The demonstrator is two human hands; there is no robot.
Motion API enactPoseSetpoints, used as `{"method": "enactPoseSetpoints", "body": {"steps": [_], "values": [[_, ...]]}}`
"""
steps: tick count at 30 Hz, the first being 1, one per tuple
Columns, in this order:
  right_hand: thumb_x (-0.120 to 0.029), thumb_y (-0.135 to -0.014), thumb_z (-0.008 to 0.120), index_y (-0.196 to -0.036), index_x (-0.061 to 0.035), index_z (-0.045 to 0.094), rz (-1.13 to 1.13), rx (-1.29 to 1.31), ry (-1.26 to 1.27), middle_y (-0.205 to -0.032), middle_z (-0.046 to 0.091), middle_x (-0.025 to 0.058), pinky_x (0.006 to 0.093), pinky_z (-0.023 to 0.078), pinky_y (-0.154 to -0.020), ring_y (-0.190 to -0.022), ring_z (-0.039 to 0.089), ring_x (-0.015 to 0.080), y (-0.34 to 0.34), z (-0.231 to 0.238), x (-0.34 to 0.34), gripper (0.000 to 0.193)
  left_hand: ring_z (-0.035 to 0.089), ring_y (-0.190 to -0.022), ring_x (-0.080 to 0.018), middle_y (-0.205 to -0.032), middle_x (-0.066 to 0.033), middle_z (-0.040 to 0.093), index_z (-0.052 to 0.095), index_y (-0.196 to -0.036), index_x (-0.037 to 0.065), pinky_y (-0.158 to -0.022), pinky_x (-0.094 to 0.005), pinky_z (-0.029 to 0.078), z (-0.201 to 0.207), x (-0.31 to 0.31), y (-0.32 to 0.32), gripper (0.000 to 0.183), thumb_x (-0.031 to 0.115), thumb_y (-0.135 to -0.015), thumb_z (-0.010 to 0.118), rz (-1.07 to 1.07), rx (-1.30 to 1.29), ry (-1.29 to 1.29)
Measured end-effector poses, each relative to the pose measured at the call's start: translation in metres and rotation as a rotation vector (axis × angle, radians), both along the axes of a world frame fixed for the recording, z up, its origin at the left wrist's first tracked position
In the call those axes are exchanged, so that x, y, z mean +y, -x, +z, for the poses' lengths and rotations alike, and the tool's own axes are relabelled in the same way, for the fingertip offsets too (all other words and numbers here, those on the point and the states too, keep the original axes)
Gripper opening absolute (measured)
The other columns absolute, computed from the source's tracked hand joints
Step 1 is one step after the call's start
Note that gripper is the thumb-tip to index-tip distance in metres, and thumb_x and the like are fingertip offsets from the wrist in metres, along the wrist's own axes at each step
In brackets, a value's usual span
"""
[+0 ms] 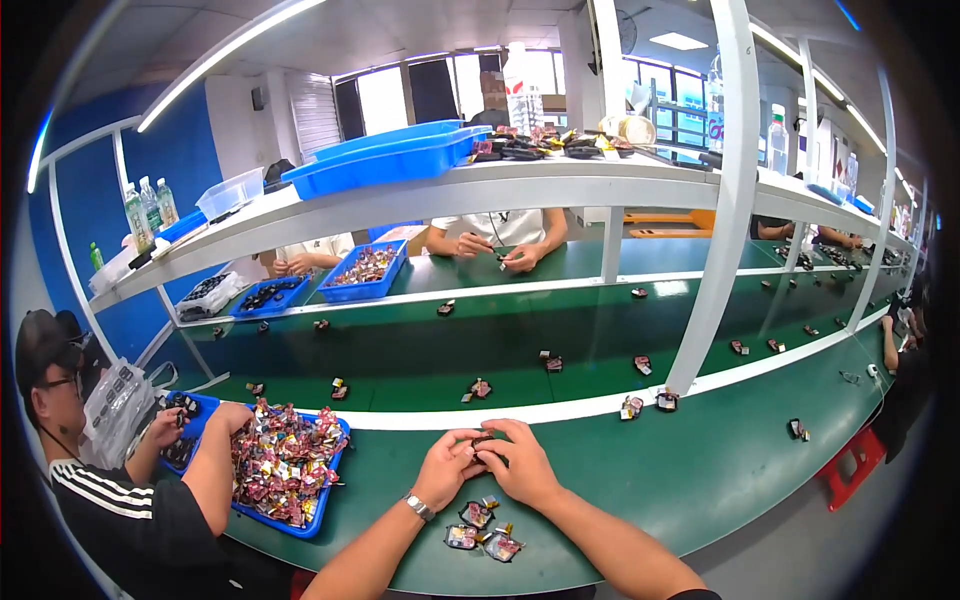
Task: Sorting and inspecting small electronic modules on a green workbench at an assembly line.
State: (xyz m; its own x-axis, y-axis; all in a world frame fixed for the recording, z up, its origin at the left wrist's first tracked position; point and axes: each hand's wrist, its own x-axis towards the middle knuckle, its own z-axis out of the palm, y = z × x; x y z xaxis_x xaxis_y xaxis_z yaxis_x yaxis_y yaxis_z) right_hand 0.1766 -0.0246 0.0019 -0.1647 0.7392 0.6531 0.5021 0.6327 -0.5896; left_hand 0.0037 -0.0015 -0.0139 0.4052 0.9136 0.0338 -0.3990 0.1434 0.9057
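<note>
Small dark part (484,436), at twelve o'clock from three circuit assemblies (477,515) on the surface (620,500), is pinched between our left hand (450,466) and right hand (520,468). We judge this close handling; the next move likely calls for steady pressure.

Part (482,446) between the hands (519,468): mostly covered by them, type unclear. Forearms (372,548) cut by the near edge of view. Across the desk (700,480), head of the far worker (508,228) hidden behind the shelf (590,195). Right-side worker (903,365) partly cut off. Far-right pieces (846,259) too small to identify.
</note>
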Motion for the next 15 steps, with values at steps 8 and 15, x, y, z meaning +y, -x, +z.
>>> {"method": "enactPoseSetpoints", "body": {"steps": [8, 15], "values": [[-0.005, -0.074, 0.073, -0.087, -0.0072, 0.068, -0.105, -0.022, -0.151, -0.097, 0.062, 0.0067, 0.0342, 0.052, -0.075, -0.093, 0.06, 0.0251, 0.0026, 0.0063, -0.0014, 0.014, 0.061, -0.107, -0.0197, -0.116, -0.0118, 0.061, 0.046, -0.122, 0.002, -0.094, -0.0376, 0.053, 0.0052, -0.0019, -0.0007, 0.026, 0.006, -0.097, 0.051, -0.044, -0.025, 0.027], [-0.007, -0.073, 0.074, -0.088, -0.0082, 0.069, -0.145, -0.11, -0.191, -0.091, 0.062, 0.0051, 0.0336, 0.053, -0.067, -0.082, 0.062, 0.0227, 0.0071, 0.0099, -0.005, 0.015, 0.06, -0.108, -0.0187, -0.117, -0.0104, 0.061, 0.047, -0.121, 0.004, -0.093, -0.0363, 0.052, -0.0029, 0.0049, 0.0051, 0.027, 0.007, -0.096, 0.053, -0.064, -0.06, 0.042]]}}
